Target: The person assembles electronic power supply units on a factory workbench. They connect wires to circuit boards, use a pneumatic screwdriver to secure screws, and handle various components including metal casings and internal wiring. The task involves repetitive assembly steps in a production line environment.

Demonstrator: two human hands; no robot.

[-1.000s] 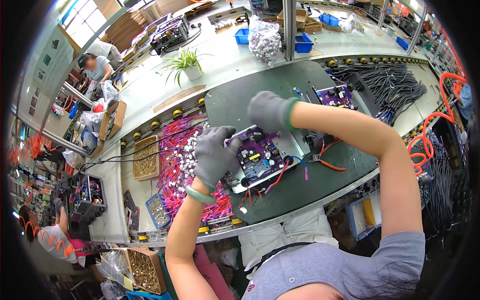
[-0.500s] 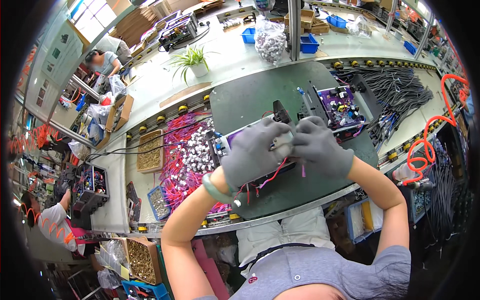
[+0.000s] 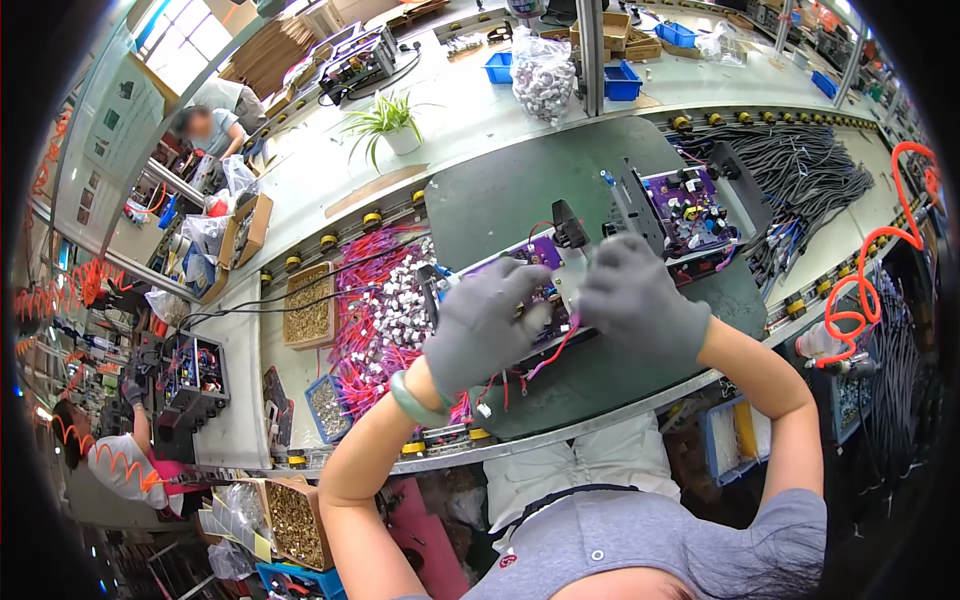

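Observation:
Both my hands wear grey gloves and work over an open electronics chassis with a purple circuit board (image 3: 538, 252) on the green mat. My left hand (image 3: 485, 325) lies over the chassis's left part, fingers curled in towards the thumb; anything between them is too small or hidden to name. Above the right end of the board, my right hand (image 3: 640, 295) bends its fingers downward, their tips smeared by motion. A black upright part (image 3: 569, 225) stands at the chassis's far edge. Red and pink wires (image 3: 552, 352) hang from its near side, between and below my hands.
A second open chassis (image 3: 690, 212) stands right of my hands, with a pile of grey cables (image 3: 800, 180) beyond it. White connectors on pink wires (image 3: 390, 310) are heaped at the left, beside a box of small parts (image 3: 310, 308). An orange coiled hose (image 3: 868, 290) hangs at the right.
My hands have moved apart: the left has drawn back left and nearer me, the right slightly to the right. More of the purple board shows between them.

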